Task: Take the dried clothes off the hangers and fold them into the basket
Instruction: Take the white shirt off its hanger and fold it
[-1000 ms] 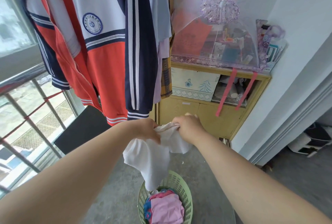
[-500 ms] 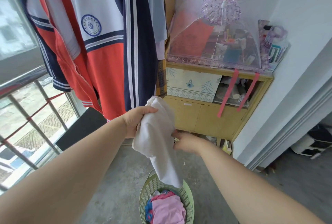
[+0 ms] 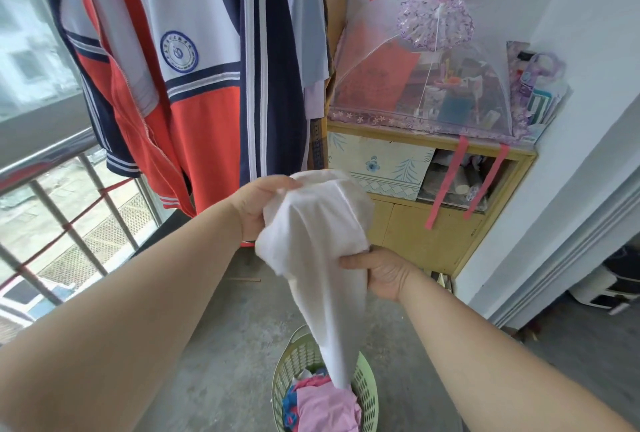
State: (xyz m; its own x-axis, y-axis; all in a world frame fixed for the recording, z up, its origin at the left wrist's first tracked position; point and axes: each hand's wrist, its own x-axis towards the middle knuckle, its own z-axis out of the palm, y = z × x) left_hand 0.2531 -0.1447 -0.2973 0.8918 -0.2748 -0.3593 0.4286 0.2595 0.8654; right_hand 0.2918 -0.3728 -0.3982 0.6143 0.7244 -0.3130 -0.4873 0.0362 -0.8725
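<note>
A white garment (image 3: 311, 244) hangs bunched between my hands, its tail trailing down to the basket. My left hand (image 3: 259, 206) grips its upper edge at chest height. Lower and to the right, my right hand (image 3: 377, 272) pinches its side from underneath. On the floor below stands a pale green laundry basket (image 3: 367, 383) with pink and blue clothes (image 3: 322, 407) inside. Red, white and navy school jackets (image 3: 194, 85) hang at the upper left, a pale blue garment (image 3: 308, 16) beside them.
A yellow wooden cabinet (image 3: 429, 234) stands behind the garment, with a mesh food cover (image 3: 426, 85) on top. A metal railing (image 3: 62, 196) and window run along the left. A white wall (image 3: 571, 154) and door frame are on the right. Grey concrete floor (image 3: 214, 345) surrounds the basket.
My hands were together holding the white garment's top edge. The left hand rose with the cloth; the right hand dropped and now pinches it lower down. The garment hangs longer toward the basket.
</note>
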